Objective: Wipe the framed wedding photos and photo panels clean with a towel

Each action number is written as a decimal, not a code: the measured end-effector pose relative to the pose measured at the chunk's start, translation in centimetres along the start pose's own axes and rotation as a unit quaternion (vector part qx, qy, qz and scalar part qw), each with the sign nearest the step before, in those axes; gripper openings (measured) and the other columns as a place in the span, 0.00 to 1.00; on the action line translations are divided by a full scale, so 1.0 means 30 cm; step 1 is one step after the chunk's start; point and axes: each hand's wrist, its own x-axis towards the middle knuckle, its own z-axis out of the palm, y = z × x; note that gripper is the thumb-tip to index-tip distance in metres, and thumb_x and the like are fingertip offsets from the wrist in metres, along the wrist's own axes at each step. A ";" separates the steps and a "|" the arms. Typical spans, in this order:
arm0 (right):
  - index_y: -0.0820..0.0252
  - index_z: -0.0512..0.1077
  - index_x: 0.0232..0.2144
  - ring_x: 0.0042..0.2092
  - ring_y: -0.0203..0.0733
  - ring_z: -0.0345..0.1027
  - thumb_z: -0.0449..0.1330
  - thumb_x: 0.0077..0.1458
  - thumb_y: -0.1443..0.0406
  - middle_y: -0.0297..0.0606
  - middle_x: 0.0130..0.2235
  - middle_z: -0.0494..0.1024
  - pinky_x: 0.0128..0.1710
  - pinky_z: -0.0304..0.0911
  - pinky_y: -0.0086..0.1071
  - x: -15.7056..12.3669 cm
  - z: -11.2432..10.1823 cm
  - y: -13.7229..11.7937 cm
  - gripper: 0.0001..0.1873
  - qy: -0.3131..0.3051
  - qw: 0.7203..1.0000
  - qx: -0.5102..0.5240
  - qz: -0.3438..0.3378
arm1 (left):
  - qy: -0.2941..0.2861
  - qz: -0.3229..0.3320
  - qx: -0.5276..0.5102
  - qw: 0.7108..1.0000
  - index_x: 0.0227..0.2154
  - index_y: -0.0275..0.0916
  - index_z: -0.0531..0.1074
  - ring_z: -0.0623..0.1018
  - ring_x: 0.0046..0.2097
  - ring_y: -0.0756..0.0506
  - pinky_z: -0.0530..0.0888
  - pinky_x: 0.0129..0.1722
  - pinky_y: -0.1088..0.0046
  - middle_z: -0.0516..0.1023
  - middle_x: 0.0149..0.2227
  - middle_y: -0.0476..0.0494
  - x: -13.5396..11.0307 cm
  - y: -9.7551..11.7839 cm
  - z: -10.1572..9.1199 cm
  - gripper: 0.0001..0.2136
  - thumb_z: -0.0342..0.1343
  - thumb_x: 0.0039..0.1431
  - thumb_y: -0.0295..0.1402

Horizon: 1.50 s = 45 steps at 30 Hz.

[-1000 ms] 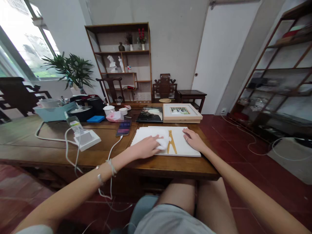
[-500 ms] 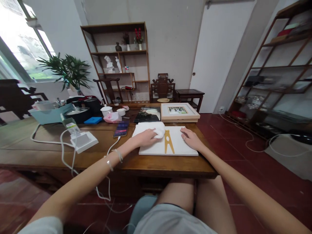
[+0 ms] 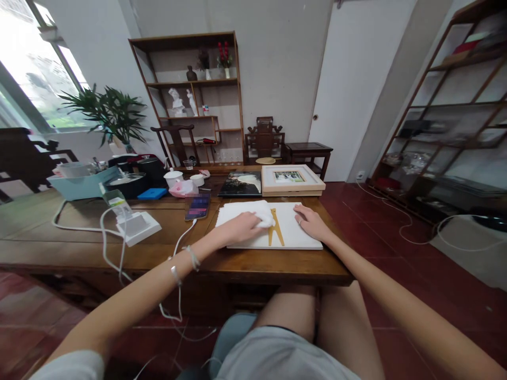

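On the wooden table, a white board (image 3: 301, 235) lies flat with a gold A-shaped piece (image 3: 279, 235) at its middle. My left hand (image 3: 243, 227) grips a folded white cloth (image 3: 262, 211), which covers part of the gold piece's upper left side. Some of the cloth spreads over the board's left part. My right hand (image 3: 311, 222), with a ring on one finger, rests on the board's right side. Its fingers lie fairly flat, and nothing is in them.
Behind the board are a dark picture panel (image 3: 240, 184) and a light wooden frame (image 3: 293, 180). To the left lie a phone (image 3: 197, 206) on a white cable, a pink tissue pack (image 3: 184, 188), a blue box (image 3: 152, 193) and a white device (image 3: 138, 227). The table's right edge is near my right forearm.
My left hand and the cloth have shifted slightly right, so the cloth overlaps the gold piece more. My right hand stays in place on the board.
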 end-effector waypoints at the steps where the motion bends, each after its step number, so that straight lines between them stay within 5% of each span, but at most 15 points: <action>1: 0.67 0.68 0.48 0.58 0.48 0.57 0.49 0.54 0.68 0.50 0.54 0.68 0.58 0.51 0.43 0.000 0.000 0.001 0.20 0.000 1.000 0.000 0.000 | 0.009 -0.010 -0.006 1.000 0.29 0.33 0.71 0.74 0.36 0.43 0.67 0.38 0.70 0.76 0.32 0.39 0.043 -0.028 0.003 0.19 0.40 0.63 0.40; 6: 0.67 0.68 0.48 0.58 0.47 0.56 0.49 0.54 0.67 0.49 0.55 0.67 0.58 0.51 0.42 0.002 0.002 0.007 0.20 -0.004 1.000 -0.009 0.001 | 0.028 -0.026 -0.018 0.999 0.31 0.33 0.70 0.73 0.34 0.46 0.67 0.35 0.74 0.75 0.33 0.41 0.226 -0.100 0.009 0.21 0.38 0.63 0.44; 11: 0.65 0.68 0.48 0.58 0.46 0.57 0.50 0.53 0.67 0.48 0.54 0.68 0.58 0.51 0.41 0.005 0.004 0.009 0.19 -0.004 1.000 -0.005 0.009 | 0.022 -0.004 -0.002 1.000 0.31 0.32 0.72 0.74 0.36 0.44 0.68 0.36 0.72 0.76 0.34 0.37 0.310 -0.024 0.032 0.18 0.42 0.62 0.41; 15: 0.61 0.69 0.46 0.58 0.46 0.58 0.51 0.52 0.68 0.45 0.54 0.68 0.58 0.51 0.43 0.006 0.005 0.007 0.18 0.002 1.000 0.005 0.006 | 0.017 0.032 0.020 0.999 0.34 0.32 0.73 0.74 0.40 0.40 0.68 0.40 0.67 0.75 0.38 0.34 0.254 0.075 0.053 0.15 0.45 0.61 0.37; 23: 0.60 0.70 0.46 0.58 0.46 0.58 0.50 0.51 0.71 0.44 0.54 0.69 0.58 0.51 0.44 0.002 0.005 0.007 0.19 0.013 1.000 0.025 -0.006 | 0.052 0.120 0.085 0.988 0.35 0.34 0.73 0.63 0.56 0.34 0.63 0.50 0.55 0.65 0.53 0.34 -0.014 0.257 0.058 0.11 0.46 0.58 0.31; 26: 0.60 0.70 0.46 0.57 0.46 0.58 0.50 0.52 0.69 0.44 0.53 0.69 0.58 0.51 0.44 0.002 0.007 0.009 0.19 0.017 1.000 0.025 -0.005 | 0.036 0.111 0.066 0.991 0.35 0.34 0.73 0.66 0.53 0.36 0.66 0.48 0.58 0.67 0.51 0.33 0.003 0.246 0.044 0.12 0.45 0.59 0.31; 29: 0.61 0.70 0.46 0.57 0.46 0.58 0.51 0.52 0.68 0.44 0.54 0.69 0.58 0.51 0.44 0.002 0.006 0.005 0.18 0.014 1.000 0.016 0.002 | 0.010 0.072 0.049 0.996 0.35 0.34 0.73 0.68 0.50 0.37 0.67 0.46 0.59 0.70 0.47 0.33 0.103 0.181 0.045 0.13 0.43 0.61 0.32; 36: 0.62 0.67 0.49 0.57 0.48 0.58 0.50 0.51 0.70 0.46 0.54 0.68 0.57 0.51 0.44 0.002 -0.009 -0.006 0.22 -0.002 1.000 0.016 -0.002 | 0.014 0.013 0.036 0.999 0.49 0.37 0.67 0.56 0.59 0.33 0.59 0.50 0.46 0.55 0.61 0.36 0.319 0.079 0.102 0.16 0.41 0.63 0.35; 40: 0.61 0.67 0.49 0.58 0.48 0.58 0.49 0.47 0.73 0.43 0.54 0.68 0.58 0.50 0.44 0.003 -0.014 -0.006 0.25 -0.011 1.000 0.023 -0.017 | 0.025 0.019 0.041 0.999 0.48 0.38 0.68 0.56 0.60 0.33 0.56 0.52 0.45 0.56 0.60 0.38 0.288 0.117 0.109 0.16 0.42 0.62 0.35; 45: 0.61 0.69 0.47 0.58 0.49 0.57 0.49 0.47 0.73 0.44 0.54 0.68 0.58 0.50 0.44 0.003 -0.007 0.005 0.24 -0.001 0.999 0.037 -0.007 | 0.044 0.068 0.086 0.993 0.39 0.37 0.73 0.59 0.57 0.31 0.59 0.50 0.46 0.59 0.59 0.37 0.118 0.231 0.083 0.13 0.45 0.59 0.31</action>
